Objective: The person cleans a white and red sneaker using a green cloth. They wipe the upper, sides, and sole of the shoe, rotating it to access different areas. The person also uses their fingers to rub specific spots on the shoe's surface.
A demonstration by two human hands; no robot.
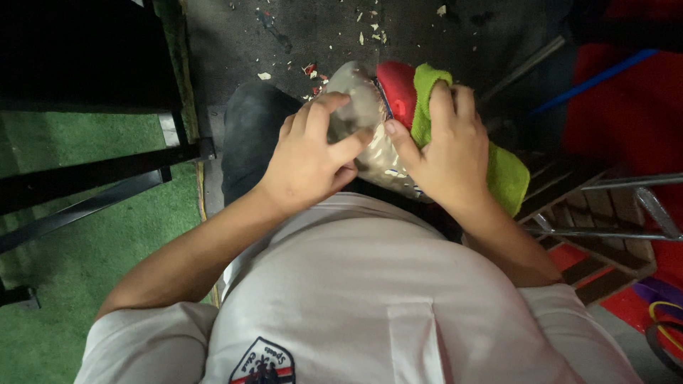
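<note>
Single head-worn view, looking steeply down, close over the lap, floor beyond

Beneath us runs a dark grey floor, rough and dull. Small pale chips lie scattered across it near the top of the view, with a few red flecks among them and one lighter scrap a little apart to the left. To the left the floor meets a stretch of green artificial turf, and black metal bars cross above that turf. To the right we see a low wooden slatted rack resting on a red surface, with grey metal rods running over it.
</note>
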